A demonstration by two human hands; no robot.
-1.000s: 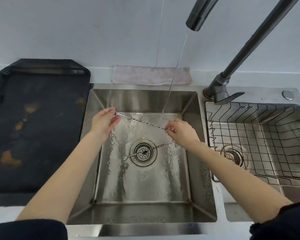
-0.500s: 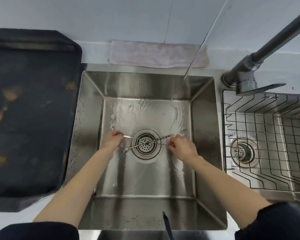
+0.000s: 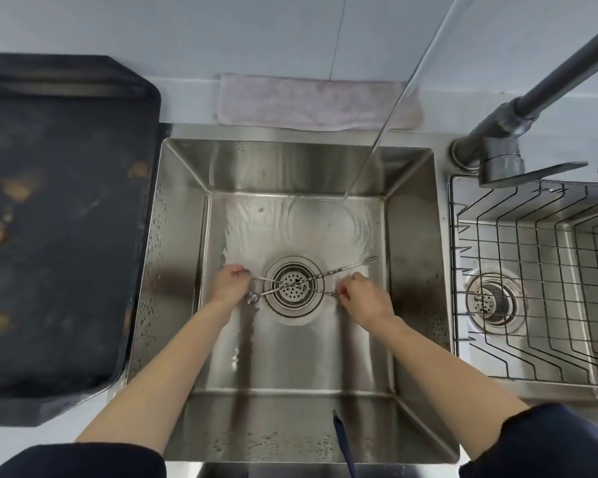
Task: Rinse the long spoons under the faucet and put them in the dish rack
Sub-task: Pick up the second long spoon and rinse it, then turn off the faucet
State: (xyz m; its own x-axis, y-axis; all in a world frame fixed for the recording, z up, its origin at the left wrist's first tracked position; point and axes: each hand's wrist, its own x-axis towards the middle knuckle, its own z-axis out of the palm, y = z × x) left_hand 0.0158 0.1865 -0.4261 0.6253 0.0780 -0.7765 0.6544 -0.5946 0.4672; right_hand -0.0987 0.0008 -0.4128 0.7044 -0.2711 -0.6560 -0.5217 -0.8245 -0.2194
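Note:
Two long twisted metal spoons cross over the drain (image 3: 292,307) at the bottom of the left sink (image 3: 180,236). My left hand (image 3: 227,284) and my right hand (image 3: 368,300) each pinch one end of the same spoon (image 3: 327,292), held low over the drain. The other spoon (image 3: 354,267) lies loose on the sink floor, its small bowl near my left hand. Water runs from the dark faucet (image 3: 497,132) in a thin stream (image 3: 377,143) that lands at the far right of the sink floor, away from both spoons.
A wire dish rack (image 3: 532,291) sits in the right sink basin with nothing in it. A dark tray (image 3: 66,219) covers the counter at left. A pale cloth (image 3: 318,101) lies behind the sink. A dark cord (image 3: 342,439) hangs near the front edge.
Both hands have come down with the spoon from under the water stream to the sink floor over the drain, where it now crosses the second spoon. The view has tilted downward.

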